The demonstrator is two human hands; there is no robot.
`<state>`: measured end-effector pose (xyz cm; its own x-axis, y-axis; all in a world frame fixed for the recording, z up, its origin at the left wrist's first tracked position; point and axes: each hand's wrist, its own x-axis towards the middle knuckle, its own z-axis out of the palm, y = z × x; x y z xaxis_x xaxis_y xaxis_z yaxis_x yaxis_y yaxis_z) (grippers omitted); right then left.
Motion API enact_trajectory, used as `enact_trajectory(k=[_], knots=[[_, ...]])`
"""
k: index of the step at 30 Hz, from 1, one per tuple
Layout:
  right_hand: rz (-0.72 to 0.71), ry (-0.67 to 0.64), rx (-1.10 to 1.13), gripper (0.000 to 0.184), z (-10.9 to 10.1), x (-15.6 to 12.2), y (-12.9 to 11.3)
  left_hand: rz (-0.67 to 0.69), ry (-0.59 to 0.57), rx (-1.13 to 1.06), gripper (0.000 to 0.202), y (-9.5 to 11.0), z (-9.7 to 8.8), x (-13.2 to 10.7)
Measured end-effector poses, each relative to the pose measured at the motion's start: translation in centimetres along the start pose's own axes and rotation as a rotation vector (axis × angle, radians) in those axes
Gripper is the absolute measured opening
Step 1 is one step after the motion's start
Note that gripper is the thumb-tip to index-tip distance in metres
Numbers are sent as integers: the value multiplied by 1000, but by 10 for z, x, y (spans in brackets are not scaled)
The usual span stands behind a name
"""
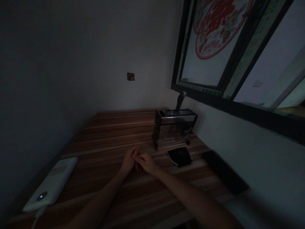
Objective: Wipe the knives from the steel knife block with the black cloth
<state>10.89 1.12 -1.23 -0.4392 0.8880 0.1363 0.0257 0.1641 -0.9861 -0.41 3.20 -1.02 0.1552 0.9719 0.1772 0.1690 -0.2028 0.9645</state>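
Observation:
Over the wooden tabletop [114, 136], my left hand [129, 160] and my right hand [146, 163] are drawn together. Fingers of the right hand lie across those of the left, and both look closed against each other. Nothing shows between them, though the light is dim. Just right of the hands lies a small black folded piece with pale edges [180, 156], perhaps cloth. Behind it stands a dark, metal-topped upright stand with a clear front [176, 128]. A dark handle [180, 101] sticks up from its top.
At the left lies a white power bank [53, 181] with a small lit display and a cable [38, 218] plugged in. A long flat black object [225, 171] lies along the right wall. Above it is a dark-framed window [202, 90] with a red decoration [214, 28].

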Motion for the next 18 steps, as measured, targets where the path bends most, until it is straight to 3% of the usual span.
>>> enact_trajectory(k=[18], knots=[[1,23,0,58,1,2,5,48,11,-28,36,6,1,-1]])
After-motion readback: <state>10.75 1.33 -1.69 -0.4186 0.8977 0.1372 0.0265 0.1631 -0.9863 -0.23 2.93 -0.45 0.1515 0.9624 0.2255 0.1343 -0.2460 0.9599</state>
